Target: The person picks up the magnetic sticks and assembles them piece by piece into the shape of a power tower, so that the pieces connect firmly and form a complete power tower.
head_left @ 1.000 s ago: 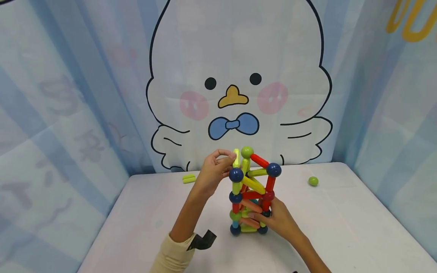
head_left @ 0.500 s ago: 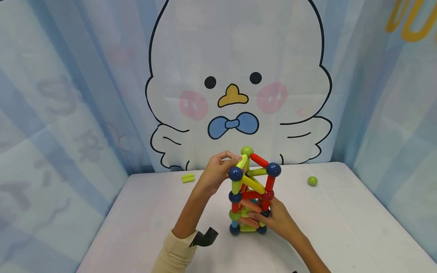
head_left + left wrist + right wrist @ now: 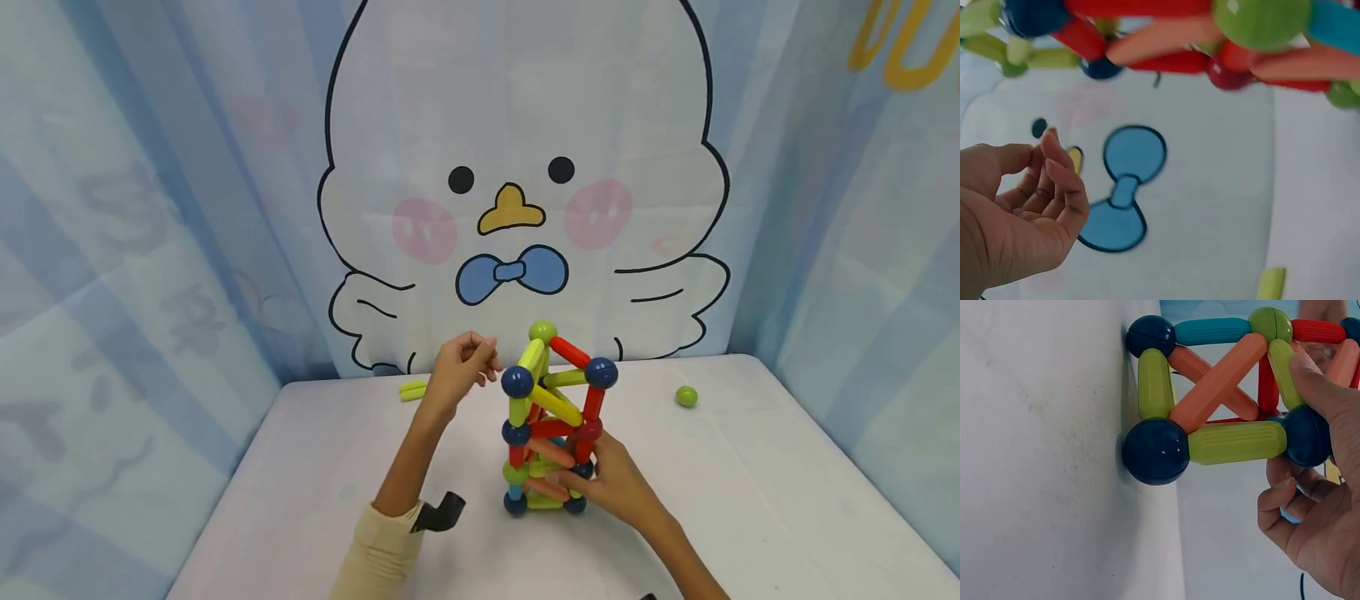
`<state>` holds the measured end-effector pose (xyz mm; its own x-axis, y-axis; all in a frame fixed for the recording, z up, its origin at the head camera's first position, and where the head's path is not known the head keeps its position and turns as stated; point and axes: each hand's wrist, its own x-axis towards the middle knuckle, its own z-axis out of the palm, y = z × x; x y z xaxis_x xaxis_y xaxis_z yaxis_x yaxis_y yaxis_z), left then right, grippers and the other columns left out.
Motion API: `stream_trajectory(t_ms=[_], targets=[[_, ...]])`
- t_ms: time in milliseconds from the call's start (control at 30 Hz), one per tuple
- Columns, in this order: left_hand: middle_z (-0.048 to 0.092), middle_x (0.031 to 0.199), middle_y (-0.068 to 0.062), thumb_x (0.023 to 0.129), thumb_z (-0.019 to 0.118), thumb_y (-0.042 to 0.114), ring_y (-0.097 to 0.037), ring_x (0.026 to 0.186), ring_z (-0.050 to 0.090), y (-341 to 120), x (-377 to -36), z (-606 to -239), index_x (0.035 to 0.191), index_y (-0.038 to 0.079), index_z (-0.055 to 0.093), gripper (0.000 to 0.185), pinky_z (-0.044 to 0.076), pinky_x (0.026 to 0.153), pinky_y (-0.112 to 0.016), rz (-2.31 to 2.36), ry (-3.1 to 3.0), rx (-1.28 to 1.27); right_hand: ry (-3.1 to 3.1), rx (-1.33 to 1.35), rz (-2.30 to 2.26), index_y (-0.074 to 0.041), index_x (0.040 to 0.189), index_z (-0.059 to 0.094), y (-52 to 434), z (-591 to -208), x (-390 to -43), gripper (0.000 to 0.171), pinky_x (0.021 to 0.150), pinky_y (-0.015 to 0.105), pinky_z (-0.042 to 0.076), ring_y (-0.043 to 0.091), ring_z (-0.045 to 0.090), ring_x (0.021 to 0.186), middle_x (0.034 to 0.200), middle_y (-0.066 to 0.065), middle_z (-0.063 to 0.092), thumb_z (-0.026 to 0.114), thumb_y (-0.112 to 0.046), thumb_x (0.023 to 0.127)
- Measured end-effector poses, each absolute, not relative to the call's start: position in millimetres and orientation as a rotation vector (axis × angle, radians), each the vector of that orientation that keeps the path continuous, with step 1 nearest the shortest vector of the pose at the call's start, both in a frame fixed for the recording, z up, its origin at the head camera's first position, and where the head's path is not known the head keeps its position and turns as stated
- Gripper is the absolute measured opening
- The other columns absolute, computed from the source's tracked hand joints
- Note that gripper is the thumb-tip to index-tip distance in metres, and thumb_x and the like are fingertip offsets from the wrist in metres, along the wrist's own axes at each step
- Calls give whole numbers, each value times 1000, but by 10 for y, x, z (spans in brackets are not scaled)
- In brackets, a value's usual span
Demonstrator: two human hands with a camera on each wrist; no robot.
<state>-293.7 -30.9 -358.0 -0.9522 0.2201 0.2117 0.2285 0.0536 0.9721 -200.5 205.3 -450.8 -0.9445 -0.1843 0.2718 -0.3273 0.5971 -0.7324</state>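
Observation:
A tower of magnetic sticks and balls (image 3: 557, 406) stands upright on the white table. My right hand (image 3: 615, 483) grips its lower right side; in the right wrist view the thumb lies on a green stick (image 3: 1284, 372) close to a dark blue ball (image 3: 1309, 436), with fingers behind. To the left of the tower's top, my left hand (image 3: 459, 371) is raised, touching nothing, its fingers loosely curled and holding nothing in the left wrist view. A yellow-green stick (image 3: 531, 356) slants between the upper left dark blue ball (image 3: 517, 382) and the green top ball (image 3: 542, 331).
Two yellow-green sticks (image 3: 412, 393) lie near the table's back edge, behind the left hand. A loose green ball (image 3: 686, 397) rests at the back right of the table (image 3: 750, 500). A curtain with a cartoon bird (image 3: 517, 108) hangs behind.
The left hand tilted the yellow-green stick from upright over to the green top ball, then let go and drew back to the left. The right hand keeps its grip on the tower.

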Motion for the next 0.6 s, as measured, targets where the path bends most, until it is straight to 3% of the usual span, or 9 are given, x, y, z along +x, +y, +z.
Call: stream_trajectory(t_ms=[233, 367, 467, 600], targets=[[69, 100, -14, 94, 62, 11, -25, 91, 66, -595, -3394, -4303, 101, 1, 68, 13, 56, 80, -35, -1391, -2631, -196, -2618, 418, 1169, -13, 113, 57, 2018, -4499, -1995, 55, 64, 24, 48, 11, 52, 80, 96, -6, 62, 82, -44, 76], [63, 120, -17, 91, 64, 5, -33, 110, 60, -677, -3538, -4646, 114, 2, 68, 23, 52, 92, -43, -1088, -2828, -196, -2619, 356, 1111, -14, 112, 56, 1981, -4509, -1988, 57, 68, 25, 49, 10, 52, 80, 93, -8, 62, 82, -47, 75], [53, 131, -16, 91, 66, 6, -33, 118, 51, -705, -3577, -4778, 125, 7, 65, 34, 50, 96, -46, -877, -2948, -193, -2617, 325, 1077, -13, 112, 55, 1950, -4517, -1986, 57, 71, 24, 50, 8, 52, 80, 91, -9, 61, 82, -47, 75], [50, 129, -14, 90, 68, 10, -31, 114, 47, -715, -3608, -4840, 129, 12, 64, 39, 51, 92, -43, -678, -3016, -200, -2617, 296, 1086, -13, 114, 56, 1916, -4519, -1982, 59, 73, 27, 52, 9, 54, 81, 91, -8, 62, 82, -48, 74]])
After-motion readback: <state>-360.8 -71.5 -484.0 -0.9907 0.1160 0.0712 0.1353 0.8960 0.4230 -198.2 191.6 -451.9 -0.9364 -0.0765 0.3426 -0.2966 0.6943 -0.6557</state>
